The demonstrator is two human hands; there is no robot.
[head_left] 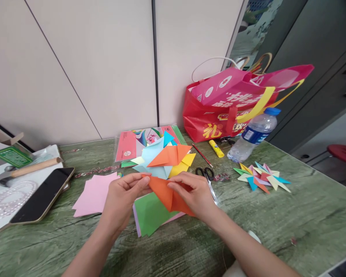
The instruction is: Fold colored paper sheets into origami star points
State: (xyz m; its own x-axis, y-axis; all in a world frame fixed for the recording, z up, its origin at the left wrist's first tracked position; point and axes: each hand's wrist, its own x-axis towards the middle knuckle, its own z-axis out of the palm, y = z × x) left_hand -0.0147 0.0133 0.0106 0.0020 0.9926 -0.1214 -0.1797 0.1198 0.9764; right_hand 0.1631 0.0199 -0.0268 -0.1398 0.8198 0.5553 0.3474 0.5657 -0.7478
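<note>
An orange folded paper (164,194) is held up between both hands, above a green sheet (151,215) on the table. My left hand (123,196) pinches its upper left corner between thumb and fingers. My right hand (194,190) grips its right side, the thumb in front and the fingers partly behind. Just beyond them lies a pile of folded pieces, with an orange one (170,156) on top, light blue ones (152,152) beneath and a yellow one (183,165) at the right. Pink sheets (93,194) lie left of my left hand.
Scissors (209,179), a red pencil (202,155) and a yellow glue stick (216,149) lie beyond my right hand. Farther right are a water bottle (253,134), a red bag (210,119) and paper stars (262,176). A phone (43,196) and a hammer (31,168) are left.
</note>
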